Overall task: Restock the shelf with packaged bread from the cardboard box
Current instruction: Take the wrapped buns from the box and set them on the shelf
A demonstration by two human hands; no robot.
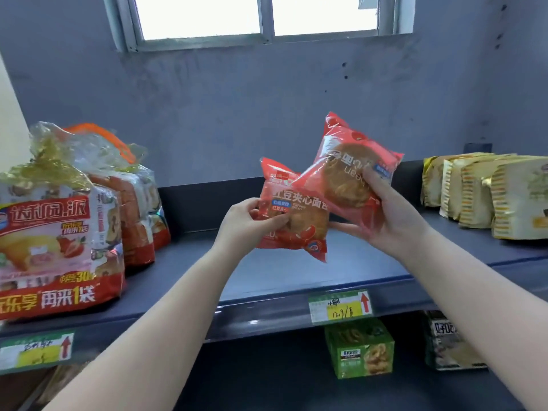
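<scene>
I hold two red packets of bread above the middle of the dark blue shelf (284, 271). My left hand (247, 222) pinches the left edge of the upright packet (299, 223), whose printed front faces me. My right hand (391, 215) grips the second red packet (347, 176), which is tilted and turned upside down, overlapping the top right of the first. Both packets hang in the air over the shelf board. The cardboard box is out of view.
Large bags of strawberry cakes (56, 232) fill the shelf's left end. Yellow-and-white packets (489, 194) stand in a row at the right end. Price labels (341, 307) sit on the shelf's front rail. Below, a green box (360, 348) and another pack (450, 342) stand on a lower shelf.
</scene>
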